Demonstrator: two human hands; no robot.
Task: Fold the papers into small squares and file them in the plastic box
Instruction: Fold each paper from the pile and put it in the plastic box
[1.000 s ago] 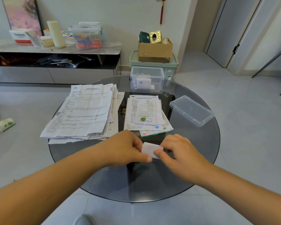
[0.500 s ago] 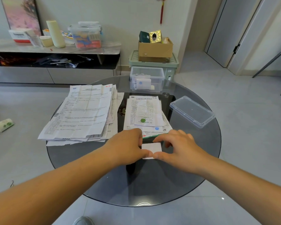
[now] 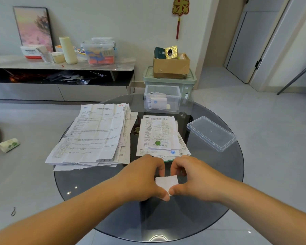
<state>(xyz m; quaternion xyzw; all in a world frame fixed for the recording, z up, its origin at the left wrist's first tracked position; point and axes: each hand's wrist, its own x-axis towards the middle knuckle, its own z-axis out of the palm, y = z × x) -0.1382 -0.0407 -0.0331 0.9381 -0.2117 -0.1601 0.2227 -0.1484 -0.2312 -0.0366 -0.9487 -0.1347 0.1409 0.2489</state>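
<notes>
Folded paper (image 3: pixel 166 183) lies flat on the table (image 3: pixel 166 220), toward its near edge. Left hand (image 3: pixel 145 175) and right hand (image 3: pixel 193 175) pinch it from either side, thumbs meeting at its near corner, apparently pressing the crease. Plastic box (image 3: pixel 162 98) stands open at the far edge, ready for filing.

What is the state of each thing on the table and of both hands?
folded paper, folded small, between both hands
left hand, pinches the folded paper
right hand, pinches the folded paper
plastic box, open, folded papers inside
lid, off, lying on the table
big paper stack, unfolded
small paper stack, unfolded
</notes>
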